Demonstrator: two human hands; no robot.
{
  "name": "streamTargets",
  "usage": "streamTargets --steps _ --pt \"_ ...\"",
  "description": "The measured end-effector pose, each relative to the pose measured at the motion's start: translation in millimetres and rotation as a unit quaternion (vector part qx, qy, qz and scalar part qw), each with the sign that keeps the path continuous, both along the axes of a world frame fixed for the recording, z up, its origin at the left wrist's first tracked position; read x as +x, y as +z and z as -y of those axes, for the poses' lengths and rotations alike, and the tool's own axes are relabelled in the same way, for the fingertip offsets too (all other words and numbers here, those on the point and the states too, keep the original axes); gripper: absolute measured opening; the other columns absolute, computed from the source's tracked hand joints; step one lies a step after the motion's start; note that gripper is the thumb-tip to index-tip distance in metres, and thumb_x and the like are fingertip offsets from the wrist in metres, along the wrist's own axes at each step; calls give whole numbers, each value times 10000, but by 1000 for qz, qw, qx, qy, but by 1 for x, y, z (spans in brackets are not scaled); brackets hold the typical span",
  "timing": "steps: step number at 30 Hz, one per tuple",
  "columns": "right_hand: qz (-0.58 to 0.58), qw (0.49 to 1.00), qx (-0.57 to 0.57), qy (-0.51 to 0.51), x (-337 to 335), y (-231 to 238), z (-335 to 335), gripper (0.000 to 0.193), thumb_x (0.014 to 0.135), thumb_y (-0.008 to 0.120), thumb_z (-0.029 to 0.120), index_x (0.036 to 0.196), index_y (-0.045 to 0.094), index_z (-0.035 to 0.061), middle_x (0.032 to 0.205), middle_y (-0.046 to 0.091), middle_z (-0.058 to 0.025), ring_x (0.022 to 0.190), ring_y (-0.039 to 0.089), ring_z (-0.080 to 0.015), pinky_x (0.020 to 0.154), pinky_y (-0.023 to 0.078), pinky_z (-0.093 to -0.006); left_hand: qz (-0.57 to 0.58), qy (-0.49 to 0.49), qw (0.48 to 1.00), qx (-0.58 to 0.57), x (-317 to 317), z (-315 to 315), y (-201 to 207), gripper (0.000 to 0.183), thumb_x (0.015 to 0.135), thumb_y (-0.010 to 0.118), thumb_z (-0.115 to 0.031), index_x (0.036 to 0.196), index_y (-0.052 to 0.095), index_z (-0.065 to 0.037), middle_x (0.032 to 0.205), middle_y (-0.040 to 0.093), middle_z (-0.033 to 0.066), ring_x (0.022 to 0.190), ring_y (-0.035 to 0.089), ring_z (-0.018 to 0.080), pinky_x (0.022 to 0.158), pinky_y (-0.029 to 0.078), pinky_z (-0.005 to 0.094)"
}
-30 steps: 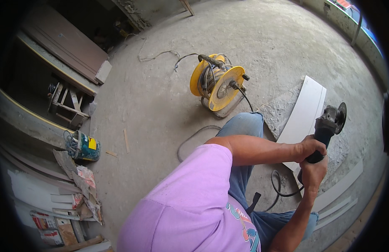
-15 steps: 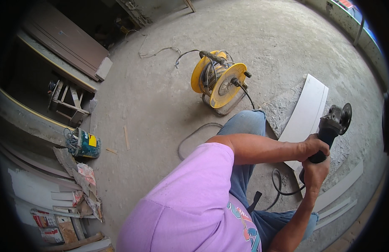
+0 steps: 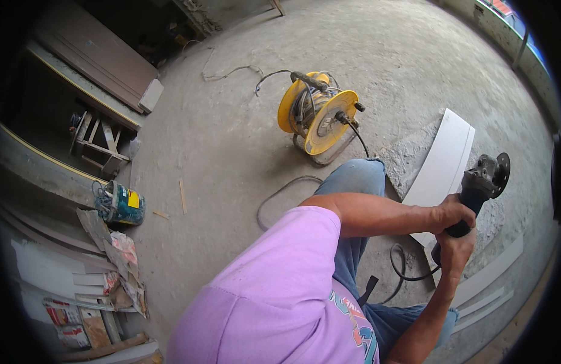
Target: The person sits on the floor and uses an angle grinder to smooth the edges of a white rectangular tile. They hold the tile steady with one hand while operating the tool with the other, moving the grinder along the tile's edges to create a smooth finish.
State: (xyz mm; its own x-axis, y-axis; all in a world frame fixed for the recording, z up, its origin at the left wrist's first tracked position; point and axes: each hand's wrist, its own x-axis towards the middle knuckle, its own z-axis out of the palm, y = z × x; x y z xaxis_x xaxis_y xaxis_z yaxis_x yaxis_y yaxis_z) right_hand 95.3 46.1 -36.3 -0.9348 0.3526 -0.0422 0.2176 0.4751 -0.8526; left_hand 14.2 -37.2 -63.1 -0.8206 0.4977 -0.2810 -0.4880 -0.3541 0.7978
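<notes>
Both hands are closed around a black angle grinder [image 3: 473,193], held raised at the right over a long white panel [image 3: 438,161]. My left hand [image 3: 455,213] wraps the body just behind the grey gear head. Below it, my right hand [image 3: 457,246] grips the rear end, where the black cord comes out. The grinder's round disc [image 3: 502,175] faces right, apart from the panel. The panel lies across a rough grey slab [image 3: 405,161], partly hidden by my left forearm.
A yellow cable reel [image 3: 323,121] stands beyond my knee, a plug in its face. The grinder's cord [image 3: 399,267] loops by my legs. Narrow white strips [image 3: 487,309] lie at the lower right. At the left are a teal bucket [image 3: 124,203] and scrap boards [image 3: 98,330].
The view has shifted very slightly. The grinder's disc end has turned a little and sits slightly lower and further right; both hands keep their grip.
</notes>
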Motion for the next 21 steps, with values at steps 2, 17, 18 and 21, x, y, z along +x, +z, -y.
streamTargets --steps 2,17,18,21 --pt "6 1000 -5 -9 -1 -3 -1 663 657 848 179 1230 574 -10 1036 655 -73 940 643 -187 867 499 -324 2 26 1000 -9 1 -2 0 374 597 770 -94 936 656 14 880 654 138 814 645 252 775 527 387" --pt "-10 1000 -16 -4 -1 -8 -2 650 680 853 180 1235 570 -3 1047 657 -66 963 644 -178 891 499 -318 -6 17 999 -43 -1 0 4 440 566 781 -137 954 654 29 879 651 137 806 648 263 786 536 383" --pt "-13 1000 -12 3 -1 -8 -1 651 680 854 180 1235 569 -3 1048 657 -65 963 643 -176 890 499 -317 -5 14 999 -41 -1 0 5 443 576 781 -135 966 651 32 891 651 138 815 648 260 789 533 380" --pt "-8 1000 -8 0 -1 -9 -1 654 679 858 177 1237 569 -2 1053 654 -61 964 641 -170 888 500 -315 -4 10 999 -43 0 1 5 444 595 780 -129 985 645 35 911 650 140 832 648 251 792 526 375"
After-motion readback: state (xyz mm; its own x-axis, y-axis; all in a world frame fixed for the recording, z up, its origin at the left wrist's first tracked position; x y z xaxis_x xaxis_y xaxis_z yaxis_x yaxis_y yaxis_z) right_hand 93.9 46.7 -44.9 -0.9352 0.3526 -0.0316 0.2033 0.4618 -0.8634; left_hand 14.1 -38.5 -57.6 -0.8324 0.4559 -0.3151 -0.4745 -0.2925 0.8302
